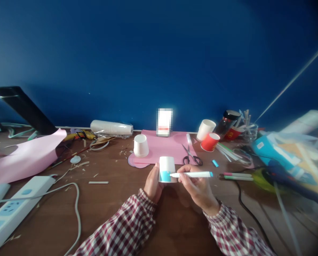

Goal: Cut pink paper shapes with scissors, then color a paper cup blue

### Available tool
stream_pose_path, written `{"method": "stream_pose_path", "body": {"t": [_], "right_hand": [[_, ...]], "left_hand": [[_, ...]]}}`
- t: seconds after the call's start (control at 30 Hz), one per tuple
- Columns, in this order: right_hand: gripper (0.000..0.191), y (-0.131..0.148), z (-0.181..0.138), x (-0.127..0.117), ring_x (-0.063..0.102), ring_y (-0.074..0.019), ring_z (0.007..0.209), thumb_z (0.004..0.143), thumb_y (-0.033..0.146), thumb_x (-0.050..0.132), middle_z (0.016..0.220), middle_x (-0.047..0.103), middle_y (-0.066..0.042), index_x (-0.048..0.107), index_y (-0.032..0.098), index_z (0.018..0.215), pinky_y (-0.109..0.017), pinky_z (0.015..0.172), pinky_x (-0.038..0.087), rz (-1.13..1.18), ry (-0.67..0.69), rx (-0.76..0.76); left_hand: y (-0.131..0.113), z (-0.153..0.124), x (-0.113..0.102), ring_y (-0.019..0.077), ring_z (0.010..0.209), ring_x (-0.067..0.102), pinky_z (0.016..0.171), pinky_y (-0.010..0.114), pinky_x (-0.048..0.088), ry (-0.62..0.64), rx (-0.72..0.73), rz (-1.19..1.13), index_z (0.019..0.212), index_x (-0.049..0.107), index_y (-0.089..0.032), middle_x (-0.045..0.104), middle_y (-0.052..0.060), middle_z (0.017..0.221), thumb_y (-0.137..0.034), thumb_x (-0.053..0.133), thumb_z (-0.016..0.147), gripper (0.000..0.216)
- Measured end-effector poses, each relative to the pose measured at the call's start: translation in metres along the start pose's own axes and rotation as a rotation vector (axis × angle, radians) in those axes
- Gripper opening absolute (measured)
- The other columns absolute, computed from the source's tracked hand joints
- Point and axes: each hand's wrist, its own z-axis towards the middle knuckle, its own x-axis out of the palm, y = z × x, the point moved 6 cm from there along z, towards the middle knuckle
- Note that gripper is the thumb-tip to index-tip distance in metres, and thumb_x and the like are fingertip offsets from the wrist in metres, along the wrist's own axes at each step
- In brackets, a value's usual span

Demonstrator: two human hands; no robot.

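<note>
In my left hand is a white paper cup, tilted so that its side faces me. A light blue patch covers part of that side near the lower end. My right hand is closed around a white marker with a blue end. Its tip touches the cup at the edge of the blue patch. A small blue marker cap lies on the table to the right. Behind my hands, black-handled scissors lie partly on a pink sheet, and another white cup stands upside down at its left.
A red cup and a white cup stand back right near a dark jar. Stacked cups lie by the wall. A power strip with a cable is at left. More markers lie right.
</note>
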Motion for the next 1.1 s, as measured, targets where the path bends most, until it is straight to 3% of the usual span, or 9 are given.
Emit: {"method": "stream_pose_path", "body": {"t": [1.1], "right_hand": [[0.016,-0.0016,0.0008,-0.001,0.055,-0.0111,0.057,0.086,0.032,0.054,0.068,0.059,0.0,0.058,0.017,0.086,-0.022,0.054,0.047,0.004,-0.025,-0.003]], "left_hand": [[-0.0017,-0.0016,0.0027,0.0194,0.064,0.058,0.061,0.033,0.045,0.007,0.004,0.007,0.085,0.061,-0.01,0.062,0.008,0.071,-0.048,0.059,0.075,0.039]]}}
